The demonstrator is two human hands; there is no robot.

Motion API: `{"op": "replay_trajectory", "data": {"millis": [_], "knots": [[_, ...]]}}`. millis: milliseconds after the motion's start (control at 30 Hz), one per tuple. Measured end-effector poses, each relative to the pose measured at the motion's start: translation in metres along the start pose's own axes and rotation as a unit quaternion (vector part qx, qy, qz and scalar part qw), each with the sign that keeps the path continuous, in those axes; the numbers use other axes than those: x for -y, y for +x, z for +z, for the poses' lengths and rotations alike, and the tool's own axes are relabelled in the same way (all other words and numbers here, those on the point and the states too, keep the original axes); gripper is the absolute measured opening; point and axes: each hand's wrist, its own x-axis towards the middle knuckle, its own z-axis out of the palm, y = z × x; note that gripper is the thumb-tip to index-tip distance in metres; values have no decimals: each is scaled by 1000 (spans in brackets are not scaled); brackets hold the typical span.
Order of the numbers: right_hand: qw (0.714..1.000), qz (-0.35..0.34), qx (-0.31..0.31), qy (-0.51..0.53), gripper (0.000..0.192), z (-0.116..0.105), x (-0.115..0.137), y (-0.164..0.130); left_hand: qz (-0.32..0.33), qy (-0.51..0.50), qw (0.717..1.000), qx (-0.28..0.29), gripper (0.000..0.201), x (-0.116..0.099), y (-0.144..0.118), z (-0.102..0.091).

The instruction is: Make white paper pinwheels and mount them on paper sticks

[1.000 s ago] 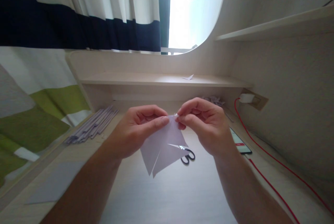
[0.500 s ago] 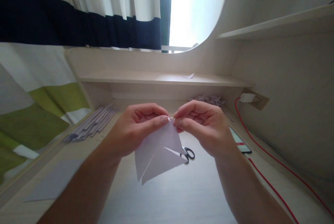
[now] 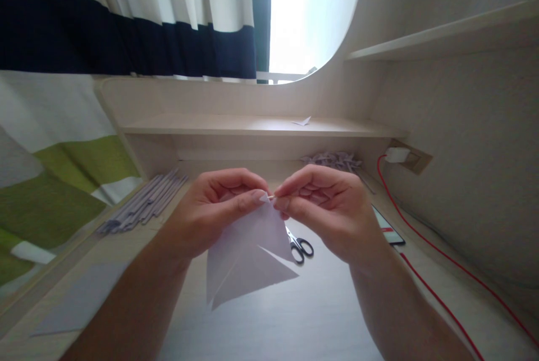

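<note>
A white paper square with slits cut in from its corners [image 3: 248,260] hangs from my left hand [image 3: 219,212], whose thumb and fingers pinch its top corner. My right hand [image 3: 322,204] is closed too, thumb against fingertips, on a thin pale stick [image 3: 270,197]. The stick's visible end meets the pinched paper corner; the rest is hidden by my right fingers. Whether it goes through the paper, I cannot tell. Below my hands, black-handled scissors [image 3: 301,247] lie on the desk, their blades partly behind the paper.
Rolled paper sticks [image 3: 145,201] lie at the left, with a flat paper sheet [image 3: 80,299] nearer. Folded paper pieces [image 3: 332,160] are heaped at the back right. A phone [image 3: 387,226] and red cable [image 3: 421,243] lie right. One folded paper [image 3: 302,122] rests on the shelf [image 3: 210,125].
Both hands and the paper have shifted slightly left and down in view. A bit more of the stick shows between my fingers, and more of the scissors is uncovered.
</note>
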Motion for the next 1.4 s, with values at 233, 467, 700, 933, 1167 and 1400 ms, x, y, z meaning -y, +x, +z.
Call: {"op": "replay_trajectory", "data": {"millis": [233,467,700,933,1167,1400], "knots": [[1000,-6,-6,-26,6,2,1,0,-12,26,999,-22,14,-2,0,0],[999,-1,-1,-45,6,1,0,3,8,92,995,-32,14,-4,-2,-2],[999,15,4,-29,3,0,-4,4,68,140,986,-64,10,-2,-1,0],[1000,25,0,-14,2,0,-3,5,82,177,979,-64,5,-4,-2,0],[999,30,1,-16,3,1,-2,4,72,132,984,-91,20,-5,-4,5],[999,32,4,-25,3,1,-2,4,88,139,984,-74,20,-3,-2,0]]}}
